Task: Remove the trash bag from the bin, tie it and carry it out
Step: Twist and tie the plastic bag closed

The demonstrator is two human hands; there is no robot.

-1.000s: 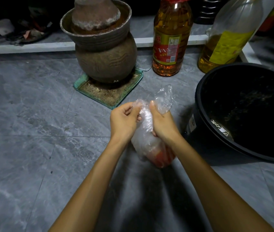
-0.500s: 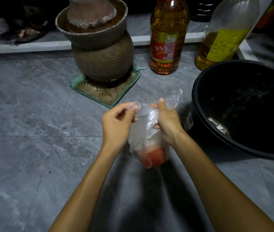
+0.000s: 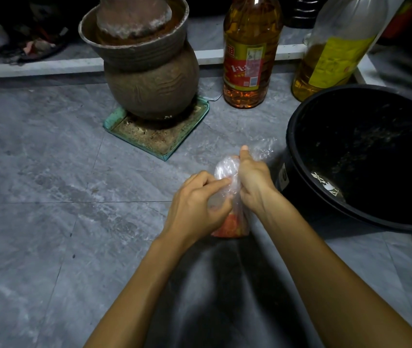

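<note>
A small clear plastic trash bag with red-orange waste at its bottom stands on the grey floor, just left of the black bin. My left hand pinches the bag's twisted neck from the left. My right hand grips the neck from the right, thumb pointing up, with a loose end of plastic sticking out behind it. A looped part of the neck bulges between the two hands. The bin is bagless, with a few scraps inside.
A brown clay jar sits on a green tray behind the bag. Two oil bottles stand at the back beside a white ledge. Grey floor tiles spread to the left.
Both hands have shifted along the bag's neck: the left moved lower and closer, the right wrapped the loose end over, so a loop now bulges between them. The bag sits lower.
</note>
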